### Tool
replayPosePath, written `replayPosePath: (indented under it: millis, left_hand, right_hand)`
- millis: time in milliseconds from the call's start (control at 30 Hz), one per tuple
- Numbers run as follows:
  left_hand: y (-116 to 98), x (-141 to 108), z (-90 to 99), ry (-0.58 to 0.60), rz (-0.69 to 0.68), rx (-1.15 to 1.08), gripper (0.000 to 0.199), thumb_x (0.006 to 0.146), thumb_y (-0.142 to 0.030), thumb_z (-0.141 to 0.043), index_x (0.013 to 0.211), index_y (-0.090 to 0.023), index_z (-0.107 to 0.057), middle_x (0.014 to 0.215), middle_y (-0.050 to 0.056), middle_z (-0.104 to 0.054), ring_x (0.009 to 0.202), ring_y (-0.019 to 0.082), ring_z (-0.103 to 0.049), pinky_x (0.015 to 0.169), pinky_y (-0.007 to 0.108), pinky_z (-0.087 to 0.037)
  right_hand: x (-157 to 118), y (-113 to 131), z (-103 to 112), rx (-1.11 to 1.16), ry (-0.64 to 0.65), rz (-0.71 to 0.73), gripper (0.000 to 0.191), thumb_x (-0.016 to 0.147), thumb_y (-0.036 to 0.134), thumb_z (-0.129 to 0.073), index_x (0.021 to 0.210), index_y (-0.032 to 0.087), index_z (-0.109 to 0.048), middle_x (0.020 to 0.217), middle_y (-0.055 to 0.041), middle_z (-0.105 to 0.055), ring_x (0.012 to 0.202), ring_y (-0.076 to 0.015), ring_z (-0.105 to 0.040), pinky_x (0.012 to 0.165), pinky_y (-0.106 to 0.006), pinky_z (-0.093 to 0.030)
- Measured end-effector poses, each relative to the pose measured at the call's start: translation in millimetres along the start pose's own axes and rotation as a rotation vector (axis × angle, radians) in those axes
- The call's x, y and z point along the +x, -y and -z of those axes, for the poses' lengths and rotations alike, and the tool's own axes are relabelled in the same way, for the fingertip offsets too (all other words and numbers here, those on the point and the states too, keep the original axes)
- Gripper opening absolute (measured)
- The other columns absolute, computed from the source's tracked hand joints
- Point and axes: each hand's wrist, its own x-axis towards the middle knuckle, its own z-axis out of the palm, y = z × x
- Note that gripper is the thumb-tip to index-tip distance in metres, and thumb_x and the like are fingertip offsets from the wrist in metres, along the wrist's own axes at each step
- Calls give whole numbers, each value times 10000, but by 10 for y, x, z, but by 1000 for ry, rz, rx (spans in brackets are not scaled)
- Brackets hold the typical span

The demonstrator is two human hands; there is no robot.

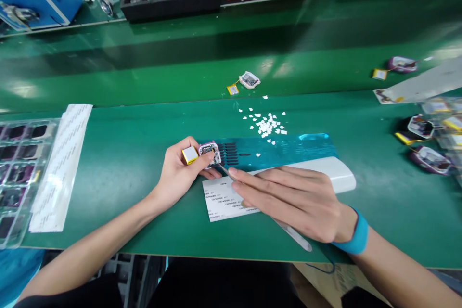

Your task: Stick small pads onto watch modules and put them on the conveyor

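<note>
Between the thumb and fingers of my left hand (pixel 180 168) is an opened smartwatch case (pixel 205 146) with a purple edge, its circuit board facing up. A small battery (pixel 190 154) with yellow edges sits beside the case, against the same hand. My right hand (pixel 296 197) is closed around metal tweezers (pixel 294 237), whose tips reach the lower right edge of the case. Under that hand lies a printed white backing sheet (pixel 221 202). Just beyond it is a blue film strip (pixel 303 147) with a row of dark thin strips at its left end.
Small white pieces (pixel 267 126) lie scattered beyond the blue film. Another opened case (pixel 249 80) with its battery is farther back. Several more cases (pixel 431 159) lie at the right. A clear tray (pixel 21 224) of watch parts and a paper strip (pixel 59 173) occupy the left.
</note>
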Motion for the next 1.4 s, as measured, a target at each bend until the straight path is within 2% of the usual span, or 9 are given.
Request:
replayPosePath:
  millis: [167, 400, 567, 667, 733, 800, 933, 1133, 1400]
  left_hand:
    - [4, -3, 3, 5, 5, 44, 362, 757, -377, -836, 702, -203, -523, 583, 13, -720, 526, 193, -737, 501, 276, -642]
    - [8, -7, -6, -7, -10, 70, 338, 765, -357, -825, 696, -203, -532, 575, 13, -724, 521, 193, -737, 497, 274, -640]
    - [47, -6, -10, -6, -45, 113, 298, 785, -317, -802, 701, -203, -541, 585, 12, -731, 530, 194, -741, 503, 274, -639]
    - [72, -7, -32, -42, -79, 128, 181, 788, -281, -788, 825, -192, -635, 627, -2, -741, 532, 189, -741, 506, 274, -638]
    - [80, -8, -50, -73, -103, 128, 243, 784, -254, -785, 995, -193, -680, 649, -20, -743, 521, 183, -736, 497, 273, -637]
    - [80, -10, -63, -90, -121, 135, 305, 787, -243, -781, 1073, -193, -687, 665, -21, -747, 509, 179, -731, 489, 270, -636]
    - [81, -11, -66, -102, -131, 159, 230, 791, -263, -779, 994, -181, -706, 716, 6, -762, 512, 178, -731, 487, 267, -636]
    - [97, -6, -56, -95, -116, 124, 266, 789, -283, -790, 1008, -170, -688, 675, 3, -737, 517, 183, -736, 489, 261, -647]
    - [91, -5, -53, -91, -114, 122, 267, 790, -286, -794, 999, -168, -678, 659, -2, -724, 522, 182, -739, 490, 256, -654]
  right_hand:
    - [25, 4, 11, -34, 89, 11, 212, 1050, 138, -518, 1195, 108, -670, 1236, -124, -743, 855, -163, -737, 640, -307, -602]
    - [14, 14, 10, 20, 77, -20, 199, 1038, 117, -541, 1196, 98, -660, 1234, -126, -744, 881, -171, -746, 658, -302, -595]
    - [6, 26, -22, 91, 67, -115, 225, 1047, 138, -529, 1243, 148, -641, 1225, -91, -755, 847, -159, -740, 667, -297, -601]
    - [1, 25, -37, 160, 59, -191, 289, 1037, 108, -515, 1300, 175, -617, 1229, -85, -754, 829, -157, -739, 695, -302, -625]
    - [-3, 23, -45, 218, 52, -238, 337, 1022, 80, -522, 1335, 178, -597, 1228, -82, -755, 897, -159, -749, 771, -303, -644]
    - [-8, 21, -57, 267, 29, -269, 381, 1008, 55, -533, 1367, 178, -575, 1222, -78, -758, 972, -157, -752, 842, -302, -646]
    - [-26, 13, -96, 326, -23, -294, 471, 995, 36, -545, 1429, 221, -539, 1233, -66, -755, 978, -159, -754, 850, -317, -650]
    - [-36, -2, -119, 287, -79, -326, 427, 990, 57, -579, 1371, 247, -600, 1155, -34, -783, 834, -144, -758, 788, -299, -658]
    - [-33, 3, -94, 265, -32, -368, 391, 996, 86, -591, 1341, 268, -626, 1164, -15, -780, 885, -152, -776, 876, -321, -659]
